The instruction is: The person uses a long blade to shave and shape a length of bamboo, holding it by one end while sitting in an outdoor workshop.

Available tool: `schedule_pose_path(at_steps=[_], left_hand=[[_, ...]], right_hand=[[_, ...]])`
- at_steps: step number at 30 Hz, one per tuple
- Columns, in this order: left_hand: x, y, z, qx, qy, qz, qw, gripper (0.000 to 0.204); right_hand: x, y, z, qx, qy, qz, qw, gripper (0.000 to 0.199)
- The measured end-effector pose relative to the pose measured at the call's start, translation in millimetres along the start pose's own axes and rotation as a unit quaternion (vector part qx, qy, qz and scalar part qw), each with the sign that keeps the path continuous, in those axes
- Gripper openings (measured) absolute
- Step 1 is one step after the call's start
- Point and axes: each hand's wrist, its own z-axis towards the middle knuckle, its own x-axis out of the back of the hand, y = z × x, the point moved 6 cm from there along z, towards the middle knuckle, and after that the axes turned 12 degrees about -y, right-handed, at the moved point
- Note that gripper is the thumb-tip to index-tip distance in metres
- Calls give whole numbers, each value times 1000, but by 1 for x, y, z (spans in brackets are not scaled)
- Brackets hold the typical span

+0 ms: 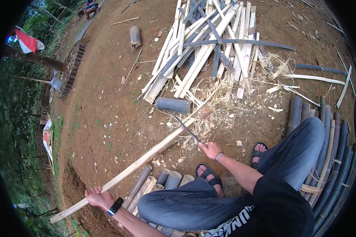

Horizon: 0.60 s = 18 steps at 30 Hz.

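My left hand (pixel 99 197) is wrapped tight around the near end of the long bamboo strip (pixel 146 158). My right hand (pixel 210 150) is closed on the handle of the knife (pixel 186 129), its blade laid on the strip just short of the dark bamboo section (pixel 174 105). Beyond that section lies the pile of split slats (pixel 201 47). If the blade skids off the strip, I judge it could swing toward my sandalled foot (pixel 209 175).

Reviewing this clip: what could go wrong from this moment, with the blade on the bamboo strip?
1. The knife in the right hand lies against the long bamboo strip; a slip might send it toward the sandalled foot just below.
2. The left hand grips the bare strip near its end, so splinters are possible.
3. Shavings litter the ground, which may make footing poor.
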Motion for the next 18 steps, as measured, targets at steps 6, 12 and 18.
schedule_pose_path(at_steps=[6,12,18], left_hand=[[-19,9,-24,-27,-49,-42,998,32],[-38,10,-32,-21,-85,-68,994,35],[-26,10,-23,-30,-99,-76,992,40]], right_hand=[[10,-4,-6,-32,-29,121,992,86],[16,27,29,-6,-8,123,992,85],[19,17,6,15,21,7,1000,81]])
